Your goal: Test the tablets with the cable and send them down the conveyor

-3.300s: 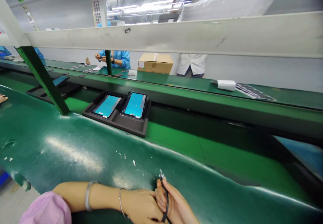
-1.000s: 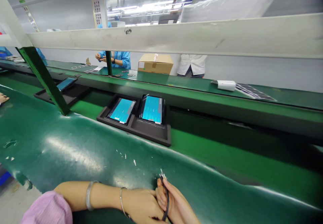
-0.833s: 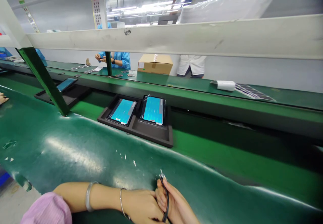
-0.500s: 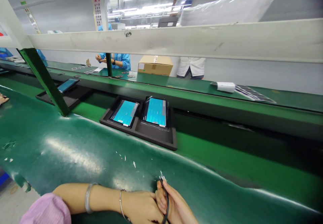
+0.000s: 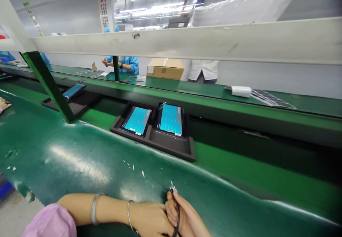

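Observation:
A thin black cable (image 5: 178, 212) with a clear and silvery tip is pinched between the thumb and fingers of my right hand (image 5: 188, 214), low over the green bench. Its tip points up and away from me, and the cable loops down to the bottom edge of the picture. My left hand (image 5: 153, 218) reaches in from the left, with two bracelets on the arm, and rests against my right hand. It is curled with the back upward; its fingertips and anything in them are hidden.
Beyond the bench edge (image 5: 229, 183), a black tray (image 5: 171, 149) carries two blue-screened tablets on the green conveyor (image 5: 227, 151). Another tray (image 5: 88, 103) sits farther left behind a green post (image 5: 48, 87). White scraps lie on the bench. A co-worker's hand (image 5: 4, 104) shows at left.
The tray with two tablets has slid right along the conveyor, and the left tray has shifted slightly the same way. Both my hands keep nearly the same pose.

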The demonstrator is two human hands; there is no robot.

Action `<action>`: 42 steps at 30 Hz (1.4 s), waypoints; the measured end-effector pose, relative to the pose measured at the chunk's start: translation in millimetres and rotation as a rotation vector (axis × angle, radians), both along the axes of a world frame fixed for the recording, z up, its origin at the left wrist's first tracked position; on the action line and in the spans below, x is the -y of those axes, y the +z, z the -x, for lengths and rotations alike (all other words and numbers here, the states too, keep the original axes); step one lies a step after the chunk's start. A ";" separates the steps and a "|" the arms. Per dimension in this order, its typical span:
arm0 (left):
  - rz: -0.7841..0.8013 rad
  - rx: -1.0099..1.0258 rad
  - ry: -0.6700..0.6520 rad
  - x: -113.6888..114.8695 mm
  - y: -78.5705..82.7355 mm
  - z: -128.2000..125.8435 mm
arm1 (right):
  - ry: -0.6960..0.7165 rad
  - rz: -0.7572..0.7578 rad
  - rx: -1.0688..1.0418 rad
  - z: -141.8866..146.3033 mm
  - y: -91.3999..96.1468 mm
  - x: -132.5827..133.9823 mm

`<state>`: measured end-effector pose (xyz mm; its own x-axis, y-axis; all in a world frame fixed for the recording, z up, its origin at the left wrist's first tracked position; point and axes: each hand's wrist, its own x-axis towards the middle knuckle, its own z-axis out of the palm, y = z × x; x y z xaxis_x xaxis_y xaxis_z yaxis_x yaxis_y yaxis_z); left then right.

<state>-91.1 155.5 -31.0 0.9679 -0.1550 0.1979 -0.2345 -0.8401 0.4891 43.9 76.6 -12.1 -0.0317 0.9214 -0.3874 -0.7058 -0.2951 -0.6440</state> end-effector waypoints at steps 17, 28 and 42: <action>0.035 0.029 -0.006 -1.2 -2.4 -0.5 | 0.010 -0.003 -0.037 1.4 14.5 1.0; -0.104 0.067 -0.013 -1.8 3.2 -3.5 | -0.003 0.011 -0.025 0.7 10.8 1.9; -0.085 0.061 -0.018 -1.9 5.9 -2.6 | 0.004 -0.002 -0.029 0.3 8.4 0.4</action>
<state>-88.5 157.4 -25.1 0.9513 -0.1907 0.2422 -0.2769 -0.8736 0.4001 43.6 76.2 -3.7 -0.0468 0.9221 -0.3840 -0.7231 -0.2965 -0.6239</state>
